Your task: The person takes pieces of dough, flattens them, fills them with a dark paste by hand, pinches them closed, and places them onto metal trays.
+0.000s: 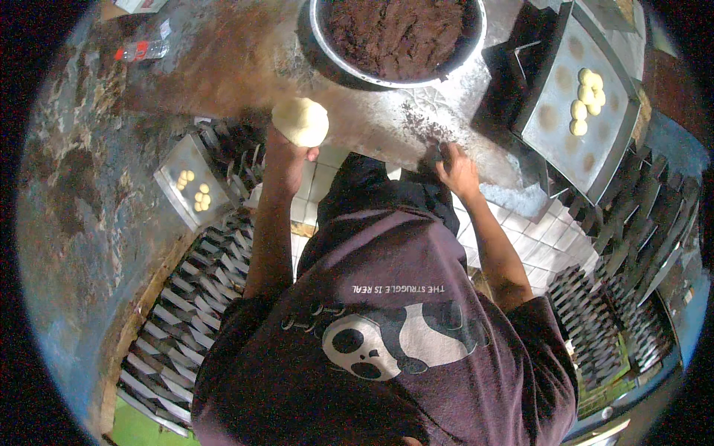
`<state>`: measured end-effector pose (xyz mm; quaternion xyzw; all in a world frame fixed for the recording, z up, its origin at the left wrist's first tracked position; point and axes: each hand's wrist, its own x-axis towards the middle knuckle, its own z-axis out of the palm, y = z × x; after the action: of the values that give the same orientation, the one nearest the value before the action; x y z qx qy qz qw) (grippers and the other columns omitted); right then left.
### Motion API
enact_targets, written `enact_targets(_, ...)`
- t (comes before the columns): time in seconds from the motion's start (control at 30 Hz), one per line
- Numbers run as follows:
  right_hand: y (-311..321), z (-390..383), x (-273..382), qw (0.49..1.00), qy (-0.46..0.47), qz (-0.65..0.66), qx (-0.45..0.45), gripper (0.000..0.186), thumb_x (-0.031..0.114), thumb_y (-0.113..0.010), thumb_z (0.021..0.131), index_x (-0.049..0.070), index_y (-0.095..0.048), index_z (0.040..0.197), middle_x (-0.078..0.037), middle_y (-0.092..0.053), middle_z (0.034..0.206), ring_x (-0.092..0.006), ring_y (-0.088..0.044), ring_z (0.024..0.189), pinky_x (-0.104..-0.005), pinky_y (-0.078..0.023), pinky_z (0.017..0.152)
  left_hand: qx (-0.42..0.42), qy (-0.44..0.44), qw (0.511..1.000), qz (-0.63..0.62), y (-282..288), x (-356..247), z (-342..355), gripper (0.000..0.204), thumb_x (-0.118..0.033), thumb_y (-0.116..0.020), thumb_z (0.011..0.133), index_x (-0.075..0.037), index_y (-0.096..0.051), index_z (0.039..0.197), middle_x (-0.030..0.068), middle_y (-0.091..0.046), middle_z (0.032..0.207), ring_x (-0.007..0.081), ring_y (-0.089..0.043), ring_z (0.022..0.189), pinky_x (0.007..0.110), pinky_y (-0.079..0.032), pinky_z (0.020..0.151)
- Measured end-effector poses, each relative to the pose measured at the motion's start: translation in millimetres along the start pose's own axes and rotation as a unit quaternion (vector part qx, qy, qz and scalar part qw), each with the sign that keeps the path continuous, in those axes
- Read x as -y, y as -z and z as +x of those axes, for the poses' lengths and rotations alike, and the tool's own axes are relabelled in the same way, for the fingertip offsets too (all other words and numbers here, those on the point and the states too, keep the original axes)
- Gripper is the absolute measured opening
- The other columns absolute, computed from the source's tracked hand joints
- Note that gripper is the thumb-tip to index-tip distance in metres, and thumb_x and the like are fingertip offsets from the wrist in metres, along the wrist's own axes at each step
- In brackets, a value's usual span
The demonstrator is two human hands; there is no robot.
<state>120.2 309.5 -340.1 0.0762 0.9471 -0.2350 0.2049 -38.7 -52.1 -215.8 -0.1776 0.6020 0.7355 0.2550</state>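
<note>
A pale, smooth lump of dough [300, 121] sits in my left hand [292, 162], which is closed around its underside at the table's near edge. My right hand [460, 172] is over the same edge further right, fingers curled together. Something small and dark may be at its fingertips, but I cannot make it out. Dark crumbs [428, 123] are scattered on the worn metal tabletop [357, 119] just beyond that hand. Behind them stands a round metal basin [315, 33] with a dark brown, thick paste [401, 37] in it.
At the right, a metal baking tray [550, 89] bears several small dough balls [579, 128]. Another tray [172, 201] with dough pieces lies at the left. Stacked trays [167, 320] rise on both sides. A clear bottle [149, 50] lies far left; a bluish cloth [513, 199] hangs near the right edge.
</note>
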Motion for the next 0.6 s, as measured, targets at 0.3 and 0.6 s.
enact_targets(0.3,123.3,149.4,81.1,0.983,0.139,-0.043,-0.115,0.039,0.017,-0.066,0.092,0.01,-0.061,0.13,-0.024,-0.059,0.123,-0.0448,-0.07,0.097,-0.0524,-0.059,0.08,-0.036,-0.057,0.958,0.279,-25.2,-31.5,-1.7,0.037,-0.011,-0.084,0.083,-0.005,-0.07,0.116,0.0059,-0.077,0.105,0.0136,-0.071,0.087,0.031,-0.056,0.075)
enact_targets(0.6,115.3,189.6,74.2,0.954,0.218,-0.203,-0.038,0.051,0.01,-0.057,0.091,0.018,-0.061,0.141,-0.023,-0.057,0.138,-0.041,-0.072,0.1,-0.0502,-0.062,0.083,-0.052,-0.104,0.96,0.254,-18.4,-16.9,-17.3,0.037,-0.013,-0.09,0.078,-0.002,-0.073,0.11,0.0065,-0.078,0.104,0.0143,-0.073,0.094,0.031,-0.057,0.086)
